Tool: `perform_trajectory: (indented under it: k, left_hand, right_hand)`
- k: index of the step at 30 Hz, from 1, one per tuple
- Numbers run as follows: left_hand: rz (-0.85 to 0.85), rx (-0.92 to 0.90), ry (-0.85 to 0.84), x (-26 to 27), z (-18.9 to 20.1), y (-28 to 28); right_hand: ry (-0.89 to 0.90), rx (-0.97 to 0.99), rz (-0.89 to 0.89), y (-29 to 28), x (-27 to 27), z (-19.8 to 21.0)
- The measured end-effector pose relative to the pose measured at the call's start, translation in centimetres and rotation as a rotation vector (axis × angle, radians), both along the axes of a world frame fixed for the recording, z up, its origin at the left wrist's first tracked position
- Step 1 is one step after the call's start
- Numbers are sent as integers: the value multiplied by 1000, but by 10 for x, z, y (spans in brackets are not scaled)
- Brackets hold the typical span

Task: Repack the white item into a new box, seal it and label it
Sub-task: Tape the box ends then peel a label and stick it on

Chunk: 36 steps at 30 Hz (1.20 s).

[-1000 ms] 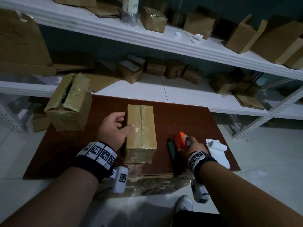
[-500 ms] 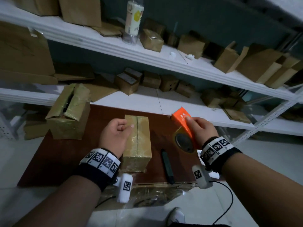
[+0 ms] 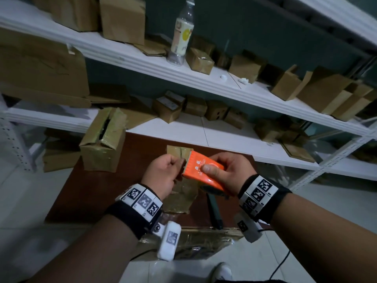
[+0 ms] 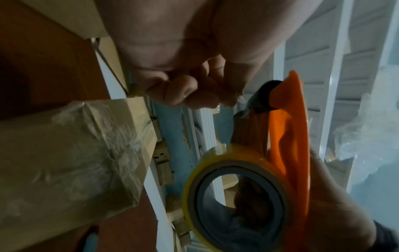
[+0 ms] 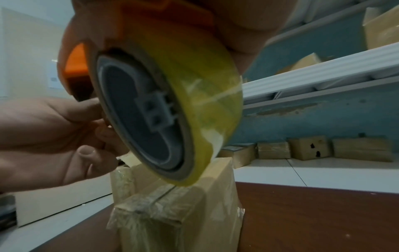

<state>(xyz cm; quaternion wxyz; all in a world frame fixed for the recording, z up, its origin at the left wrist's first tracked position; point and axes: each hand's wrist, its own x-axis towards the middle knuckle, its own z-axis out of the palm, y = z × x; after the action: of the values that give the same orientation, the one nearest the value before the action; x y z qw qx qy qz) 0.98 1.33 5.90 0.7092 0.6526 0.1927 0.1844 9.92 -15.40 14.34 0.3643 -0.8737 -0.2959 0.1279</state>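
Note:
A brown cardboard box (image 3: 179, 198) wrapped in clear tape lies lengthwise on the dark red table (image 3: 98, 190), mostly hidden under my hands. My right hand (image 3: 216, 168) grips an orange tape dispenser (image 3: 201, 172) above the box, thumb on top. The yellowish tape roll (image 4: 233, 196) hangs below the orange shell and hovers just over the box top (image 5: 172, 213). My left hand (image 3: 177, 162) has its fingers curled at the dispenser's toothed edge and pinches the clear tape end (image 4: 239, 100). The white item is not visible.
An opened, taped box (image 3: 102, 141) stands at the table's left back corner. A dark pen-like tool (image 3: 214, 209) lies to the right of the box. White shelves (image 3: 204, 82) hold several boxes and a plastic bottle (image 3: 181, 33). Flattened cardboard (image 3: 204, 240) lies at the table's front edge.
My right hand lifted the orange dispenser from the table's right side and brought it over the box. My left hand left the box's side and rose to the dispenser's cutter edge.

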Motion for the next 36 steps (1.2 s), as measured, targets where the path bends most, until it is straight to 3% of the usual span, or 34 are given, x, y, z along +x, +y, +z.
perform_trajectory:
  k: [3,6,12,18,22,25,28,32,36]
  left_hand:
    - [96,241,16,-2,5,1]
    - [198,429,61,-2,4,0]
    - [379,367,194,-2,-1,50]
    - [318,455,104,-8,7,40]
    - [94,900,-6,-17,30,0]
    - [50,1084,-254,-26,37,-27]
    - [132,1003,-270,-27,41,-22]
    - [23,798,-157,-24,33,-3]
    - [-13,785,-106,-17,16,5]
  right_hand:
    - [-29,-30,-16,1,2,-2]
    - [-124,-179,16,5,11,2]
    - [-308,-415,-30,-11,50,15]
    - [-368,-608,-84,-23,61,13]
    - [-388,-826,-115,-12,70,-3]
    - [-403,-1006,-164,-19,81,-13]
    - [-329,-1071,-296,-48,99,-23]
    - [-83,-838,-461,-72,115,-47]
    - [-52,-868,-486,-73,107,-78]
